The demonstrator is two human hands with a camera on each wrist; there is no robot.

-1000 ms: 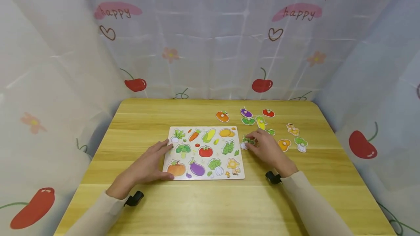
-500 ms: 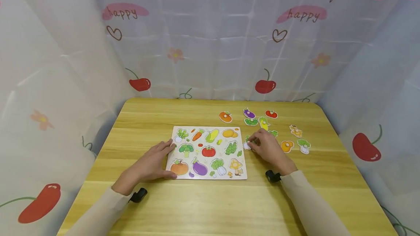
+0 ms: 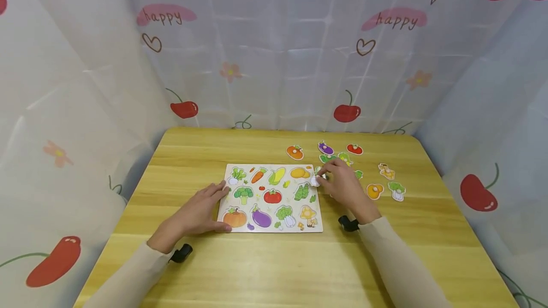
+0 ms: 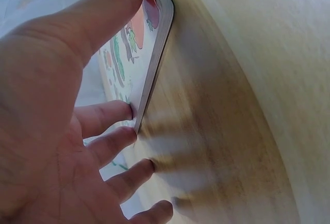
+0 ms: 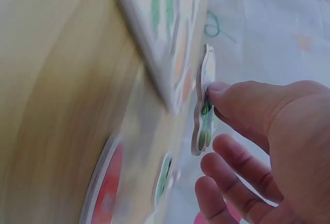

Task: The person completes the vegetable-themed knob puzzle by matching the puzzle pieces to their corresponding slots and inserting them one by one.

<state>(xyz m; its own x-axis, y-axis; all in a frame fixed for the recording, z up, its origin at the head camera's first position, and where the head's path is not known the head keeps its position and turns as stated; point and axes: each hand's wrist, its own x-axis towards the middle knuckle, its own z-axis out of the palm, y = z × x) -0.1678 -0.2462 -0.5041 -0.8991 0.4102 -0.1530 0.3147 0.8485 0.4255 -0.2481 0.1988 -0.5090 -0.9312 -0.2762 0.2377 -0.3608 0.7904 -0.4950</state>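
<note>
My right hand [image 3: 342, 187] pinches a white-and-green turnip puzzle piece [image 3: 314, 182] between thumb and finger. In the right wrist view that turnip piece [image 5: 204, 116] stands on edge above the table, its other fingers loosely bent beside it. The turnip piece is over the right edge of a vegetable puzzle board [image 3: 269, 228]. On the board's left side rests my left hand [image 3: 192, 215], with fingers spread. Its thumb lies along the near left corner, and in the left wrist view the fingertips [image 4: 124, 109] touch the board's edge.
Right of the board lie several knobbed pieces, among them an orange pumpkin [image 3: 295, 152], a purple eggplant [image 3: 326, 148], a tomato [image 3: 354, 149], a mushroom [image 3: 386, 171], a potato [image 3: 374, 191] and a cabbage [image 3: 397, 191]. A printed curtain [image 3: 278, 94] stands behind the wooden table [image 3: 265, 270].
My right hand has lifted the turnip piece off the table and moved it slightly left, up to the board's right edge. The left hand keeps its place on the board; the head view has shifted a little.
</note>
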